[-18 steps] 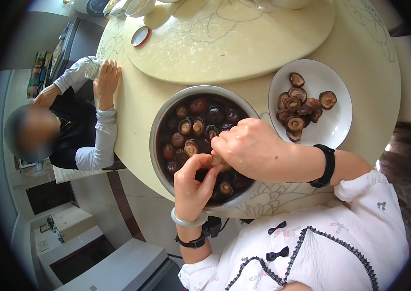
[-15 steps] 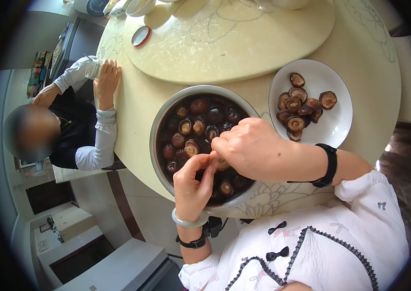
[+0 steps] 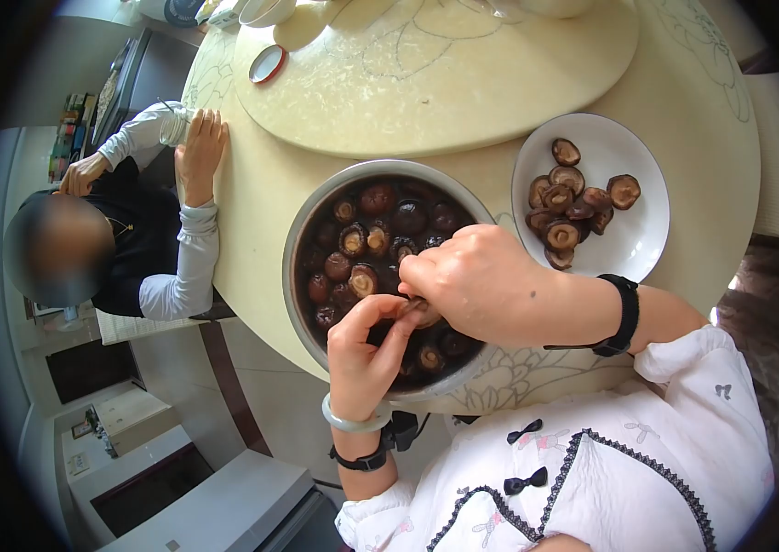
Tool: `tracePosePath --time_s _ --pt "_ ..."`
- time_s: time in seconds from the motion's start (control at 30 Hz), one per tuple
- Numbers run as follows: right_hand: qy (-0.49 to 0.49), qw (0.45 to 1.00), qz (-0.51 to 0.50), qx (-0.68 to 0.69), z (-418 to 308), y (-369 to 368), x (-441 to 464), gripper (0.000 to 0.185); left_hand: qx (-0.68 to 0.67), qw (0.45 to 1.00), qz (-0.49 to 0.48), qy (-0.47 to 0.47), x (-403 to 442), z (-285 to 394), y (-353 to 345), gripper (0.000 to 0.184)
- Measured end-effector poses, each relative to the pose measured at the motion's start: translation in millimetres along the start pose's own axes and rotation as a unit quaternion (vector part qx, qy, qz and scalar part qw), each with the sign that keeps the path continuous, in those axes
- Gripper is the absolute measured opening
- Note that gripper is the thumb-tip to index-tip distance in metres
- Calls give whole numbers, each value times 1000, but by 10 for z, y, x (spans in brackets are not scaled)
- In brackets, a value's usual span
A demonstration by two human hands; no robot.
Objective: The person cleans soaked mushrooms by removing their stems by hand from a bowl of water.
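A round metal bowl (image 3: 295,317) holds dark liquid with several brown mushrooms in it. Over its lower right part my left hand (image 3: 364,350) and my right hand (image 3: 472,283) meet, both pinching one mushroom (image 3: 423,315) that my fingers partly cover. My left hand comes from below, with thumb and forefinger at the mushroom; my right hand reaches in from the right with its fingers curled. To the right of the bowl, a white plate (image 3: 633,244) carries several mushrooms (image 3: 561,235) lying stem side up or on edge.
A raised round board (image 3: 445,92) covers the back of the table (image 3: 256,230), with a red-rimmed lid (image 3: 267,64) on it. At the left sits another person (image 3: 146,239), one hand (image 3: 200,156) on the table edge beside a glass jar (image 3: 173,127).
The mushroom between my fingers has turned slightly, and its brown edge shows more. Both of my hands stay nearly in place over the bowl.
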State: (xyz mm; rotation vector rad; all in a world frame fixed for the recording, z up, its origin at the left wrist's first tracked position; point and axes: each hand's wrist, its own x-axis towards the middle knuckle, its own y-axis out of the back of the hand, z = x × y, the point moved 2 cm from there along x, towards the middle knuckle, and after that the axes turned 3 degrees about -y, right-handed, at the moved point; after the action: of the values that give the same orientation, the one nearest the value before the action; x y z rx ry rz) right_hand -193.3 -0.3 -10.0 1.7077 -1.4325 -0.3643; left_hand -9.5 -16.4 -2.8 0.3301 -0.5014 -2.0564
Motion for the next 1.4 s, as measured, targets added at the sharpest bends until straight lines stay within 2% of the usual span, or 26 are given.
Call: tracePosePath --time_s 0.1,0.17,0.3,0.4,0.43,0.5,0.57,0.63,0.67,0.73,0.83,0.97,1.07,1.13,1.3,1.4 --pt "-14 1000 26 -1 9 -3 8 20 54 998 26 -3 15 -1 5 13" --pt "19 997 -2 -72 -4 14 -4 18 188 978 22 -84 54 67 -26 15" --pt "42 993 -66 -84 -14 14 -38 16 292 951 -15 -99 56 91 -63 18" --pt "28 997 -39 -67 -25 15 -33 17 70 995 47 -48 12 57 2 12" --pt "22 997 -25 -64 -25 5 -28 18 70 995 46 -48 -1 64 20 12" --pt "17 998 -11 -60 -30 6 -22 20 1 996 46 79 -23 45 51 9" --pt "16 999 -24 -38 -33 32 -15 22 -1 998 37 45 4 58 19 8" --pt "25 998 -39 -35 -31 69 -10 23 -88 995 18 49 14 52 -23 8" --pt "34 997 -54 -31 -28 75 -8 24 -88 995 18 49 15 39 -19 8" --pt "38 997 -61 -24 -19 71 -4 22 -22 999 3 -27 17 41 -1 7" --pt "39 997 -65 -16 -17 59 -16 16 31 998 -30 -43 32 106 6 4" --pt "39 999 -34 -12 -6 63 -19 8 46 999 -1 -10 10 70 31 3" --pt "36 999 6 10 8 50 -5 8 33 999 27 -1 15 61 17 5" --pt "29 1000 9 0 6 40 -4 9 -58 995 74 19 30 59 -23 6" --pt "24 1000 -5 -14 -24 42 -5 8 -24 999 17 -19 1 32 8 11" --pt "33 999 -15 -13 -15 51 -3 8 -56 998 14 30 -19 32 55 10"
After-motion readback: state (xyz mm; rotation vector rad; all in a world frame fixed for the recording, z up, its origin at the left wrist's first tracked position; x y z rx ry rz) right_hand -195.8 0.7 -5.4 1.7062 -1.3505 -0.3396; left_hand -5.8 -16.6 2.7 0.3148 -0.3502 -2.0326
